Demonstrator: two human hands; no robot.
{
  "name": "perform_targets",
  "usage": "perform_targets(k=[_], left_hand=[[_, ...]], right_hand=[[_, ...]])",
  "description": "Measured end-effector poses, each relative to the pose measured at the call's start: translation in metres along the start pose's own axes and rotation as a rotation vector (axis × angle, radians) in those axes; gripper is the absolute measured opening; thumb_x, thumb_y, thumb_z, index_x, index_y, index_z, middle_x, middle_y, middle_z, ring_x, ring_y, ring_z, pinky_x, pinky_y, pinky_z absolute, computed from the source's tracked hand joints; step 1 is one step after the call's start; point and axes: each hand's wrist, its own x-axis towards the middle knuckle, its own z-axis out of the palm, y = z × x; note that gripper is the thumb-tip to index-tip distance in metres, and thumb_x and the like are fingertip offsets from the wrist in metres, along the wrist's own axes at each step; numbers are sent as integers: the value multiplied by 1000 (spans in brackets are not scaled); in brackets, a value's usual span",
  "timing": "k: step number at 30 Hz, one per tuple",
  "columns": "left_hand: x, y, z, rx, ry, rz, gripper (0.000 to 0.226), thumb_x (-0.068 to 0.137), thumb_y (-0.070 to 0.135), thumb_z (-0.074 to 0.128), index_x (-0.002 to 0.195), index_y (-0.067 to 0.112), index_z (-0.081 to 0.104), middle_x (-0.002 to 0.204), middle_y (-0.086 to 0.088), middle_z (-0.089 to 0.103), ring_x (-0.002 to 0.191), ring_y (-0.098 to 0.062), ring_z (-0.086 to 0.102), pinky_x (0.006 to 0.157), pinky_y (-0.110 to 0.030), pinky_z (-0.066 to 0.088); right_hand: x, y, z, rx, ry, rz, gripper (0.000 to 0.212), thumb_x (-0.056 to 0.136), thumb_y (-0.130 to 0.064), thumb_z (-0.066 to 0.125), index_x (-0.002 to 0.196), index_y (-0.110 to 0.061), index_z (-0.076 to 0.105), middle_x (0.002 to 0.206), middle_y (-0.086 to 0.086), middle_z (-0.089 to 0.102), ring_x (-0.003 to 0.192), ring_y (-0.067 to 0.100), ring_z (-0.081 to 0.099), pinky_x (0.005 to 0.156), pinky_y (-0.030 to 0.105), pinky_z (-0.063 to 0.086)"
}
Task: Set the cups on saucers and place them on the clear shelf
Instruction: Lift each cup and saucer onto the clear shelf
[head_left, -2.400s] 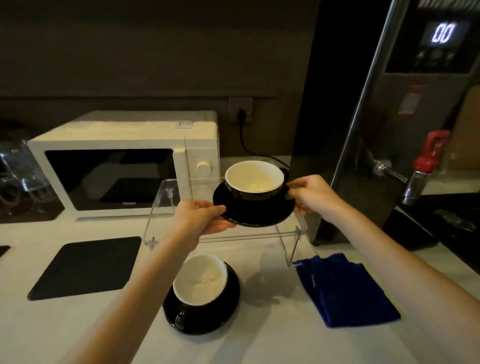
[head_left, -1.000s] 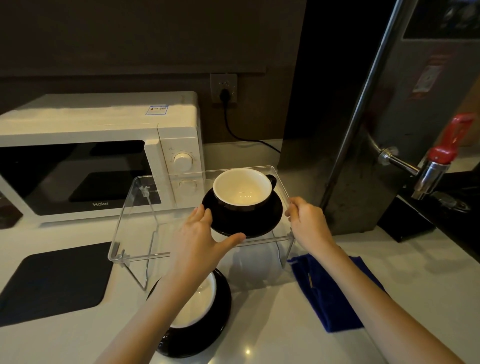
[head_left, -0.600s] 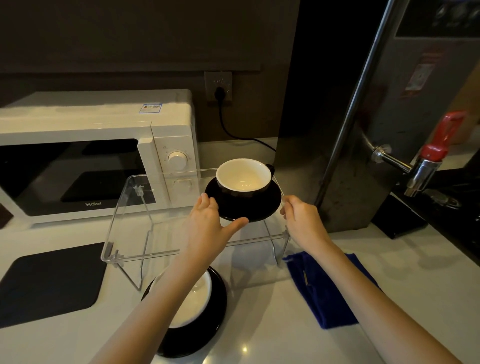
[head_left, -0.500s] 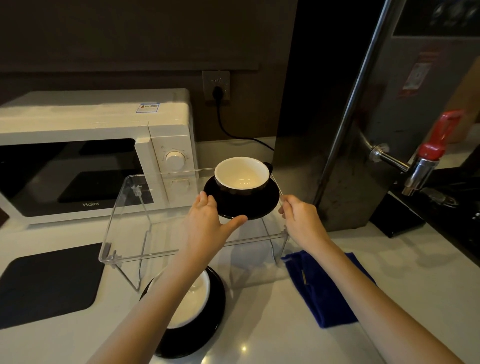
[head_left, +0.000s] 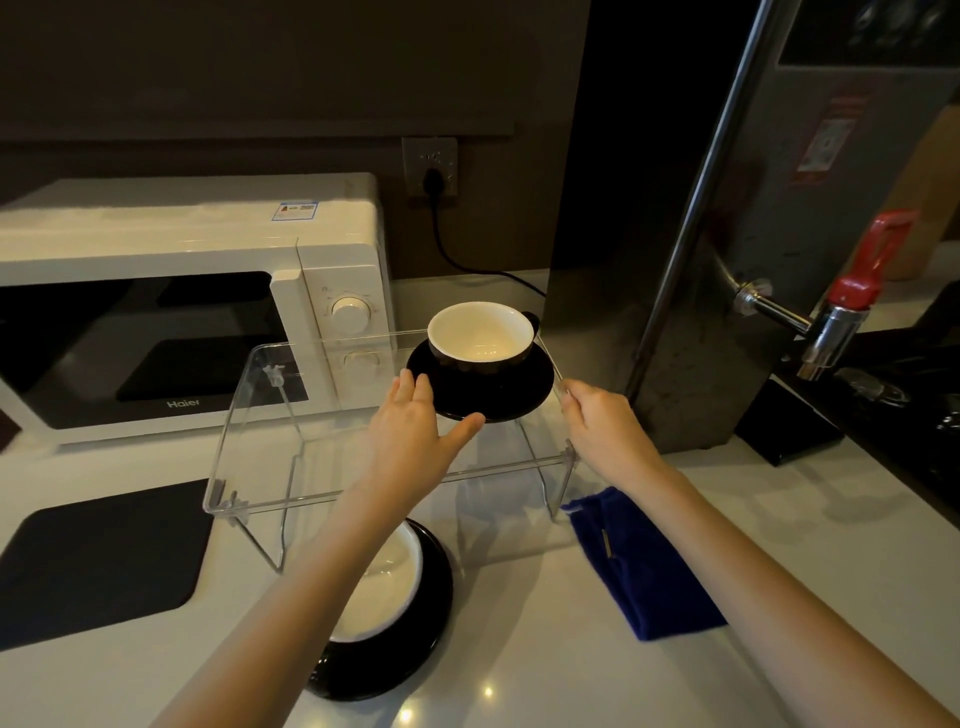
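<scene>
The white microwave carries the brand name "Haier" in pale letters on the lower edge of its dark door. A small blue-and-white sticker sits on its top, too small to read. A red-and-white label on the steel water boiler is blurred and unreadable.

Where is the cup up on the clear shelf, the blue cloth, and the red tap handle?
cup (head_left: 480, 335), head view, its white inside
clear shelf (head_left: 322, 415), head view, bare top panel
blue cloth (head_left: 644, 566), head view, its middle
red tap handle (head_left: 875, 260), head view, the lever
</scene>
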Motion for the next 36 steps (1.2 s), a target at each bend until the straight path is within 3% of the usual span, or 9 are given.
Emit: perform_targets(k=[5, 9, 13, 18, 24, 28, 31, 33, 36], left_hand=[[-26, -10, -31, 80, 69, 199, 44, 91, 31, 46, 128, 7, 49, 134, -11, 53, 117, -27, 55, 93, -36, 45], [-65, -41, -48, 135, 165, 413, 33, 87, 24, 46, 103, 2, 66, 101, -15, 70, 92, -29, 66, 80, -33, 51], [-110, -74, -45, 218, 252, 432, 29, 88, 20, 48, 98, 2, 68, 96, -14, 71, 95, -20, 57, 84, -27, 43], [-155, -121, -15, 126, 224, 258, 35, 92, 22, 42, 98, -3, 65, 93, -18, 68, 86, -28, 60, 75, -36, 52], [-188, -131, 5, -23, 26, -211, 56, 89, 44, 38, 123, 1, 51, 102, -16, 62, 94, -30, 57, 83, -35, 44], [-182, -127, 3, -243, -27, -503, 38, 89, 28, 51, 120, 7, 56, 77, -4, 63, 70, -20, 58, 68, -26, 42], [-177, -124, -1, -580, -96, -692, 24, 88, 20, 53, 102, 4, 65, 56, -4, 66, 49, -15, 62, 49, -23, 51], [-177, -121, -3, -788, -114, -775, 19, 87, 11, 55, 97, -2, 64, 50, -8, 67, 47, -19, 67, 50, -29, 57], [-180, -119, -9, -873, -109, -784, 16, 85, 3, 56, 96, -5, 64, 52, -11, 70, 50, -21, 69, 54, -30, 59]], right_hand=[[-10, -16, -9, -232, 144, -132, 34, 93, -21, 43, 124, -7, 46, 119, 12, 57, 112, 26, 47, 87, 37, 44], [-40, -38, 0, -140, 204, -394, 33, 90, -22, 43, 116, -5, 54, 111, 14, 63, 106, 27, 55, 87, 37, 49], [-75, -43, 29, -144, 114, -575, 24, 88, -16, 48, 105, -5, 60, 98, 11, 66, 95, 24, 58, 80, 32, 50], [-108, -37, 70, -140, -141, -551, 29, 89, -23, 44, 108, -6, 57, 102, 9, 63, 96, 23, 57, 80, 39, 52], [-121, -42, 104, 83, -404, -108, 40, 91, -32, 46, 127, -16, 41, 121, 7, 58, 111, 24, 54, 89, 41, 48], [-121, -52, 115, 287, -388, 111, 41, 88, -22, 52, 126, -11, 42, 111, 12, 64, 101, 27, 60, 86, 41, 50], [-120, -59, 115, 469, -430, 250, 28, 88, -10, 48, 116, -9, 48, 88, 13, 65, 69, 22, 61, 59, 33, 48], [-120, -60, 116, 541, -451, 320, 23, 89, -7, 46, 112, -10, 48, 75, 12, 61, 54, 18, 56, 47, 31, 44], [-124, -58, 113, 577, -453, 333, 21, 88, -4, 46, 108, -6, 48, 70, 16, 62, 49, 18, 56, 48, 32, 46]])
